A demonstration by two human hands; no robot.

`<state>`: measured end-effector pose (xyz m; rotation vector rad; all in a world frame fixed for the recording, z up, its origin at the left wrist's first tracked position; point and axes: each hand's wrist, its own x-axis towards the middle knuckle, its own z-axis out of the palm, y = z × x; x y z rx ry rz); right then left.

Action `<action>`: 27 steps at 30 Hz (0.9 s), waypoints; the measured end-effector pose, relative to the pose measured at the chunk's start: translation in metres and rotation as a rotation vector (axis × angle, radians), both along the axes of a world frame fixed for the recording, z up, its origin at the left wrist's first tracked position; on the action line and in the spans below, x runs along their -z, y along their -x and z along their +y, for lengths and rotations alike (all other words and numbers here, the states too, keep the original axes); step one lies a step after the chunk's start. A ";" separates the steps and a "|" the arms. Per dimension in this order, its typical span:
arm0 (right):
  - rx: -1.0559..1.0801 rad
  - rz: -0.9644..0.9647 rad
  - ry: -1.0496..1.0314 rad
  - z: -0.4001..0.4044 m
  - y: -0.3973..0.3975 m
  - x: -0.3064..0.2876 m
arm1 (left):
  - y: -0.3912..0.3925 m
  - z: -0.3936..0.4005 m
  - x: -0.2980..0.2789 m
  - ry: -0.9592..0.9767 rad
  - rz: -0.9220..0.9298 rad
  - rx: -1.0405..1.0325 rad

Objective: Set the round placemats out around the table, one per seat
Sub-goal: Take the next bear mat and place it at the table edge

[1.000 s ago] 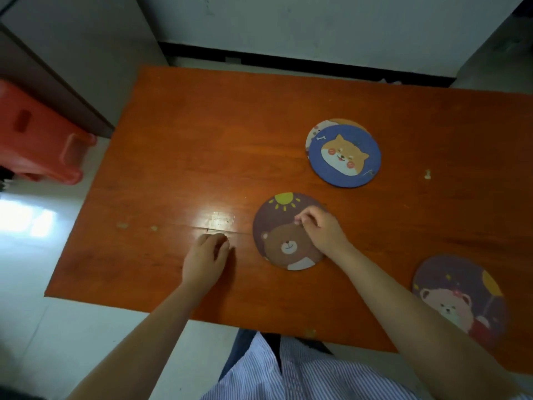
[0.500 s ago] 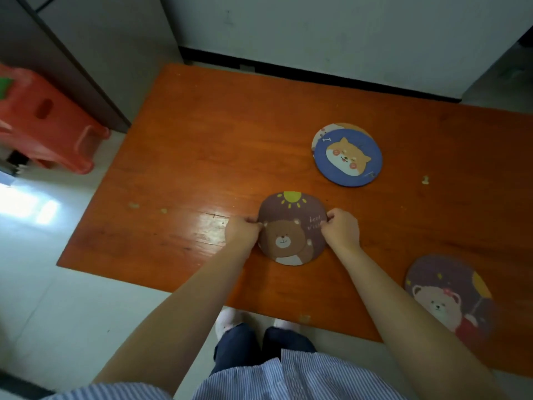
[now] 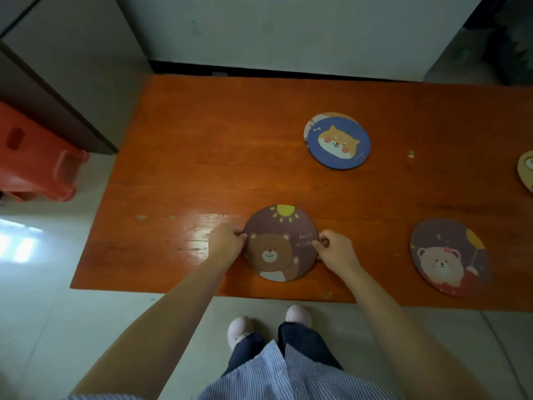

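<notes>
Broadly, an orange wooden table (image 3: 259,145) fills the view, its near edge running just ahead of the person's feet. A red plastic stool (image 3: 34,163) stands on the pale floor off the table's left end. Four round placemats show on the tabletop. The brown bear placemat (image 3: 281,243) lies flat near the front edge, directly ahead of the person. The purple bear placemat (image 3: 448,256) lies well to its right, also near the front edge. The blue dog placemat (image 3: 339,142) sits farther back, stacked on another mat (image 3: 313,122) whose rim peeks out at the upper left. A yellowish mat (image 3: 526,170) is cut off by the right border. The left hand (image 3: 226,243) pinches the brown mat's left rim, and the right hand (image 3: 336,251) pinches its right rim, fingers curled onto the edge.
</notes>
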<state>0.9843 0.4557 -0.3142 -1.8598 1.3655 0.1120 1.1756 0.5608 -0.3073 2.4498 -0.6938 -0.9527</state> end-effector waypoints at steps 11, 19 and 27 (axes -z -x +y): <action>-0.008 0.123 0.093 0.012 0.000 0.018 | -0.009 0.002 0.009 0.038 -0.076 0.098; -0.103 0.247 0.144 0.012 -0.006 0.018 | -0.011 0.004 0.011 0.036 -0.051 0.120; -0.234 0.337 0.094 0.009 -0.010 0.010 | -0.013 0.005 0.012 0.028 -0.081 0.136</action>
